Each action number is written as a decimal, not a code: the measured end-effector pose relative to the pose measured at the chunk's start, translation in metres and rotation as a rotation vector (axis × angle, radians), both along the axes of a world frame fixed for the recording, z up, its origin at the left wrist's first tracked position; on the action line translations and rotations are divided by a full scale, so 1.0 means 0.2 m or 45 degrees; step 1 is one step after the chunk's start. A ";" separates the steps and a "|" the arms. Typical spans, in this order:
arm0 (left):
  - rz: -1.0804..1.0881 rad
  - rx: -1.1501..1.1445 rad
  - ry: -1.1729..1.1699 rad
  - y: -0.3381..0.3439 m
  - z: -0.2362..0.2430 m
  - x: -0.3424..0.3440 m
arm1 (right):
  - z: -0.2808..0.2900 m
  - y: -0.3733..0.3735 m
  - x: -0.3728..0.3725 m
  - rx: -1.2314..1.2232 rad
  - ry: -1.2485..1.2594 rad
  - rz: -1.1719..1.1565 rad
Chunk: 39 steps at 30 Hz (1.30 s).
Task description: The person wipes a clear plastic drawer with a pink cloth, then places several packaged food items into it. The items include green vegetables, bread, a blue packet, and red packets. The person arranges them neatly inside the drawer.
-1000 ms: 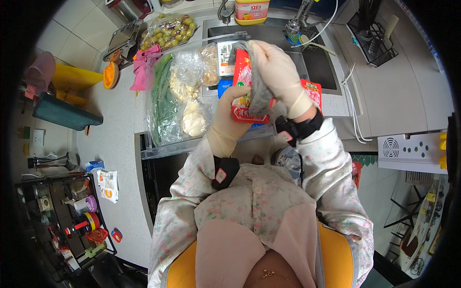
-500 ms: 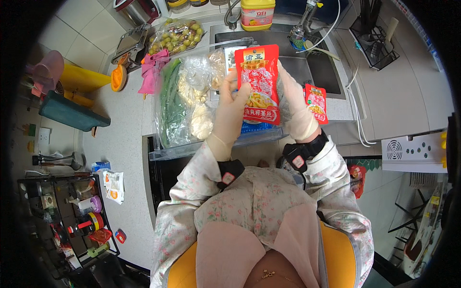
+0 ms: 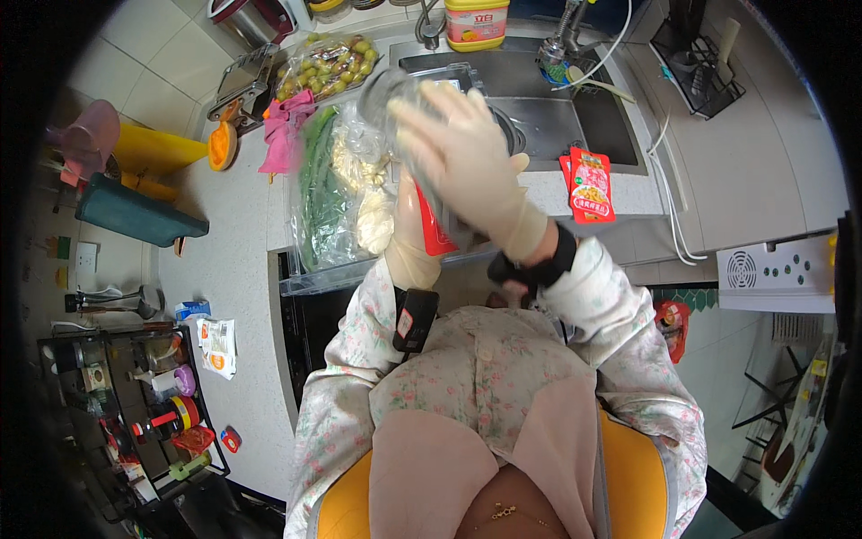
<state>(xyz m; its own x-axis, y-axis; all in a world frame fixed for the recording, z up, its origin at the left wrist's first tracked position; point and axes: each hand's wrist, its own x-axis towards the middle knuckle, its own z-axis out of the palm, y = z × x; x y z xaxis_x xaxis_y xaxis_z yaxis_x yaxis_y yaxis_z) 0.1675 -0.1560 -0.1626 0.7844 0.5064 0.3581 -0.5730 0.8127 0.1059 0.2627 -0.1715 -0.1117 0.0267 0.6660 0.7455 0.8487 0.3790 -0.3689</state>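
Note:
My left hand (image 3: 410,229), in a pale glove, is closed around the edge of a red food pouch (image 3: 438,229) above a clear plastic bin (image 3: 332,282). My gloved right hand (image 3: 462,157) is blurred by motion and lies across the front of the pouch. With it goes a grey cloth (image 3: 388,97), which covers most of the pouch. Inside the bin are long green vegetables (image 3: 316,193) in clear wrap and bagged pale mushrooms (image 3: 375,220). Two similar red pouches (image 3: 591,187) overlap on the counter right of the bin.
Behind the bin is a metal sink (image 3: 548,121) with a yellow jug (image 3: 476,25) at its far edge. A bag of green fruit (image 3: 334,67), a pink cloth (image 3: 285,130) and a cut pumpkin piece (image 3: 222,145) are at the back left. A black rack (image 3: 135,404) of jars stands left.
My right hand has moved left and up, bringing the grey cloth over the pouch's front. The pouch has shifted left and lower and is now mostly covered. The pouches on the counter show more fully.

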 end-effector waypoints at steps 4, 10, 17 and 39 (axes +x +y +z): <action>0.178 -0.109 0.410 0.00 -0.01 -0.04 | -0.02 0.01 0.09 -0.050 0.172 -0.160; 0.356 0.079 0.369 0.03 -0.18 -0.03 | -0.13 -0.26 -0.17 -0.013 -0.159 -0.093; 0.408 0.180 0.535 0.01 -0.22 -0.02 | -0.17 -0.02 0.07 -0.016 -0.100 -0.063; 0.383 -0.069 1.049 -0.14 0.02 -0.10 | -0.28 -0.07 0.22 -0.324 0.278 -0.085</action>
<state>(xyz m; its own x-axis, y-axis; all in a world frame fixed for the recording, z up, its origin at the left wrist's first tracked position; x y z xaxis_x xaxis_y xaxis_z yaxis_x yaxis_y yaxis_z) 0.1479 -0.1843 -0.1595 0.6133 0.7331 -0.2939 -0.5219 0.6555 0.5459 0.3059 -0.1864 -0.1687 0.2171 0.8213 0.5276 0.7588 0.1980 -0.6205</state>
